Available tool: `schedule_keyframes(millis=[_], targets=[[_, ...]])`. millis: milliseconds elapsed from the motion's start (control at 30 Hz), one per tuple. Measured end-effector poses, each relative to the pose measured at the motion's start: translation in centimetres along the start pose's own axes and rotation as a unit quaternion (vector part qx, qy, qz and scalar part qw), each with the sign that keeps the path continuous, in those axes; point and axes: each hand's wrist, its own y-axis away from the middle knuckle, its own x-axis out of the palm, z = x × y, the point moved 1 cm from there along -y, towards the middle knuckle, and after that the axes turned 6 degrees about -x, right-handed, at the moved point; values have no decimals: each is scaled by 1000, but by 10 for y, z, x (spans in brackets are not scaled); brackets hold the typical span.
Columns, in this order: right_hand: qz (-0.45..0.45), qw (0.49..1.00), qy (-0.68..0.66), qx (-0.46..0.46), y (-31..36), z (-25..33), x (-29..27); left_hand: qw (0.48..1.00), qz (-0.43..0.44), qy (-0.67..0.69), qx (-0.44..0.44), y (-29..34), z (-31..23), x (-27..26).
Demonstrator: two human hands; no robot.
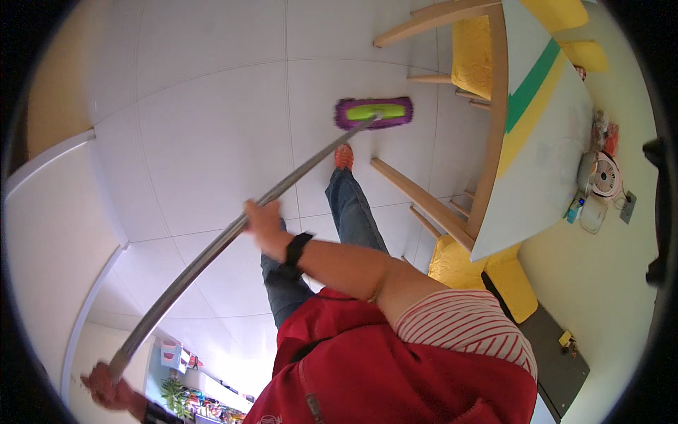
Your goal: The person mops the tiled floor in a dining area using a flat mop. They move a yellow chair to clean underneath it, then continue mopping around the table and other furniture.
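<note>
Clasping the mop pole (191, 275): right grip (265, 226) and blurred left grip (109, 387), its forearm (139, 405) cropped.

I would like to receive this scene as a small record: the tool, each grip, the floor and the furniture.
Tool: mop with grey metal pole
Floor: pale tiles
Mop head: purple and green, on the floor
Left grip: closed around the pole's upper end
Right grip: closed around the pole, lower down
Furniture: table, white top with green and yellow stripes; yellow-covered chairs
By the wall: pink fan
</note>
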Motion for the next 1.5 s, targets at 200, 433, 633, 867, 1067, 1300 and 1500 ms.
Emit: schedule_keyframes(millis=[200, 433, 633, 867, 1067, 1300, 1500], targets=[[181, 978, -98, 39, 27, 55, 20, 982, -172, 23, 72, -40, -61, 37], [128, 784, 366, -485, -168, 175, -189, 992, -32, 108, -49, -199, 226, 140], [-148, 974, -139, -98, -250, 241, -345, 977, 43, 103, -181, -186, 413, 254], [129, 988, 32, -76, -143, 59, -139, 974, -191, 106, -56, -91, 200, 67], [162, 982, 72, 72, 105, -98, 100, 991, -103, 10, 89, 105, -96, 39], [312, 945, -2, 101, 149, -79, 118, 925, -320, -88, 187, 166, -155, 84], [220, 966, -132, -40, 42, 12, 9, 804, -482, -291, 195, -35, -61, 76]])
